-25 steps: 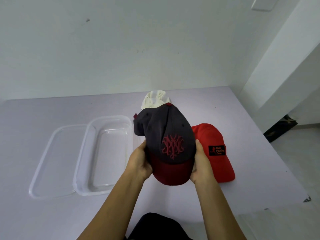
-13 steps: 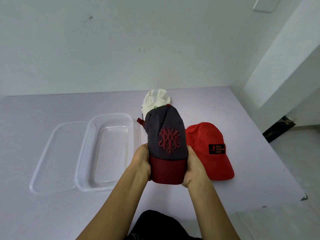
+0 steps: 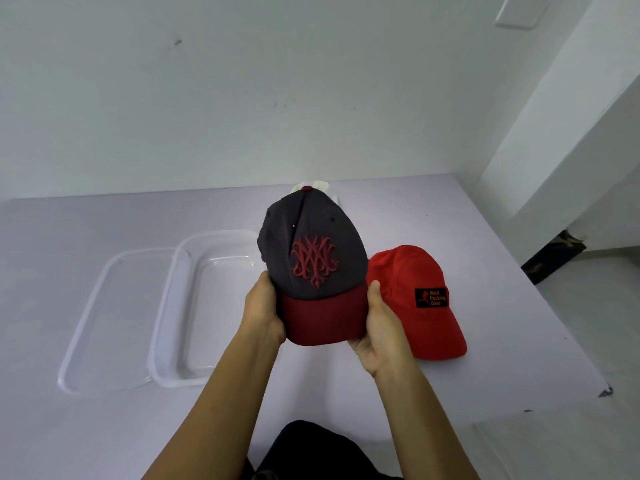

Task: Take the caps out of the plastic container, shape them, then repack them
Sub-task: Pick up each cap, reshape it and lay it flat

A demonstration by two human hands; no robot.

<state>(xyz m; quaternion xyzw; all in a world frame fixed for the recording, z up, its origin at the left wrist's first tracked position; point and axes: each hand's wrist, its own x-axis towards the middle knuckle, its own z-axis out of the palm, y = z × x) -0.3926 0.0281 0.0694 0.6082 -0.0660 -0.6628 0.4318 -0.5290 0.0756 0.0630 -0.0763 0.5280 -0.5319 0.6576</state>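
Observation:
I hold a dark grey cap (image 3: 313, 252) with a maroon brim and a red embroidered emblem up above the table, crown pointing away. My left hand (image 3: 264, 311) grips the brim's left edge and my right hand (image 3: 381, 327) grips its right edge. A red cap (image 3: 420, 299) with a black patch lies flat on the table just right of my right hand. A white cap (image 3: 320, 186) peeks out behind the grey cap's crown, mostly hidden. The clear plastic container (image 3: 207, 306) sits empty to the left.
The container's clear lid (image 3: 110, 320) lies flat against its left side. The pale table (image 3: 519, 358) ends at a front right corner, with floor beyond. A white wall runs along the table's far edge.
I have raised the grey cap and tilted its crown upright, so it now covers most of the white cap. The brim looks more curved between my hands.

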